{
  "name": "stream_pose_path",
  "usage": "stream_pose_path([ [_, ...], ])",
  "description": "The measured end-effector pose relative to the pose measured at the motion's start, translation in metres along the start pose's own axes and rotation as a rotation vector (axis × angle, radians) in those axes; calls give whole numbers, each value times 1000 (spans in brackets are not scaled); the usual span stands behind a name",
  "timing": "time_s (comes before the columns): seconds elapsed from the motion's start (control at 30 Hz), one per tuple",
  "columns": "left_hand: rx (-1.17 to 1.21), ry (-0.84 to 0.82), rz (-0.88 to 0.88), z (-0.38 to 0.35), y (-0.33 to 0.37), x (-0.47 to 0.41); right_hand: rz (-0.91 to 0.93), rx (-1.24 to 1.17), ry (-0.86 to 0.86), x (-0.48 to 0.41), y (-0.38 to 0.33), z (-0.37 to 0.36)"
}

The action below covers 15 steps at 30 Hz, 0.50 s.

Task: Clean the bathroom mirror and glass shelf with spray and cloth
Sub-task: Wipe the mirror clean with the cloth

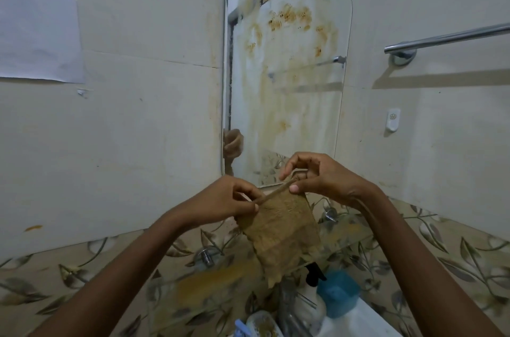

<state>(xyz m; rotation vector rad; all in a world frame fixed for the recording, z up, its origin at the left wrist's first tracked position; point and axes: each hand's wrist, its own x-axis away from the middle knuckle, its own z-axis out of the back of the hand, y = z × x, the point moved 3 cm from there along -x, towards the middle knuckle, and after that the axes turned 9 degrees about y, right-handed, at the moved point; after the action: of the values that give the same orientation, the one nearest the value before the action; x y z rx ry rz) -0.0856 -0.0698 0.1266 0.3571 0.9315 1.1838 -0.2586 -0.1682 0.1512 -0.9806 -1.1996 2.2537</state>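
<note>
Both hands hold the cloth (281, 229) up w/ its top edge stretched btwn them, in front of the mirror (287, 60) at its bottom edge and above the glass shelf (346, 238). The left hand (229, 201) has thumb and forefinger pinched tight on the cloth's top left corner, other fingers curled in. The right hand (325, 179) pinches the top right corner w/ thumb and forefinger, the remaining fingers bent and loosely apart above it. Cloth is brown and stained and hangs limp; its lower tip drops past the shelf's front edge, can't tell if it touches the glass. Mirror has rust-orange blotches in its upper half and pale streaks down the middle; its bottom left corner reflects a hand. Shelf shows orange smears toward its left end, w/ 2 chrome brackets (205, 256) along its back edge. Below the shelf: a pump bottle (311, 298) and a blurred blue item (338, 292). Towel bar (447, 37) on the wall right of the mirror; paper sheet (36, 16) at upper left
</note>
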Motion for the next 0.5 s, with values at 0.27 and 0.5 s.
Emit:
stream_pose_path([
  [0.27, -31, 137, 99, 16, 13, -29, 120, -89, 533, -1, 13, -2],
  [0.5, -122, 321, 43, 14, 24, -66, 176, 15, 1187, 28, 34, -70],
])
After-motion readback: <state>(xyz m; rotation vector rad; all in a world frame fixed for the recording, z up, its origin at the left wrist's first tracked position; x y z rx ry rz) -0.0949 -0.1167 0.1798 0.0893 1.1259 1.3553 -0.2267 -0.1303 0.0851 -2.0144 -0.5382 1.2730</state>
